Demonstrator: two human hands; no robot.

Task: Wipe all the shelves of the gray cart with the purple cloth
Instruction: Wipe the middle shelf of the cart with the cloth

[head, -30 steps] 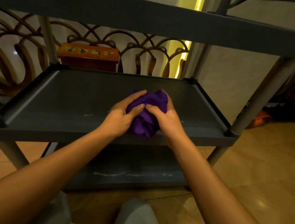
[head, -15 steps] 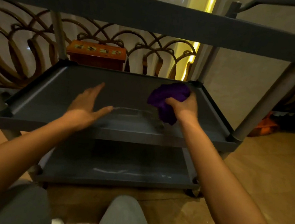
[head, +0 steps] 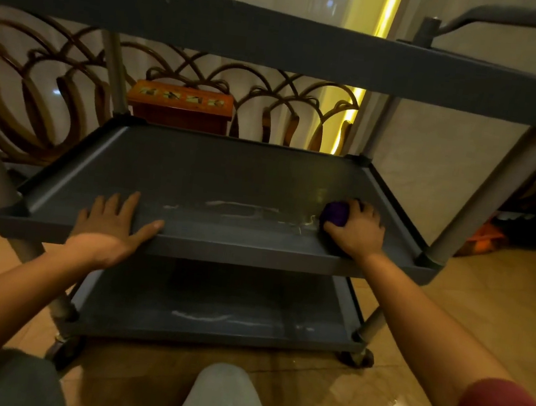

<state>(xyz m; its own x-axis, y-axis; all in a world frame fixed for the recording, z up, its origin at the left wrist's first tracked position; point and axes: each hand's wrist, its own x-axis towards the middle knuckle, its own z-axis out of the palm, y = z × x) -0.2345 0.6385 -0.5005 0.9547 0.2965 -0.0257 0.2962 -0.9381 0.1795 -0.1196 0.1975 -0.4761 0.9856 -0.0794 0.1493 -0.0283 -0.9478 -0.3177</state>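
Meanwhile, right hand [head: 354,232] balls purple cloth [head: 335,212] on middle shelf [head: 196,173]; left hand [head: 111,227], fingers spread, braces; wheeled gray cart [head: 280,35] may roll.

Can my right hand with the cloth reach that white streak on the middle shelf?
Probably yes. The right hand presses the purple cloth beside the white streak, with bare shelf between.

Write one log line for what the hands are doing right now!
right hand: presses purple cloth on middle shelf | left hand: flat, open, on shelf's front edge | bottom shelf: white streaks
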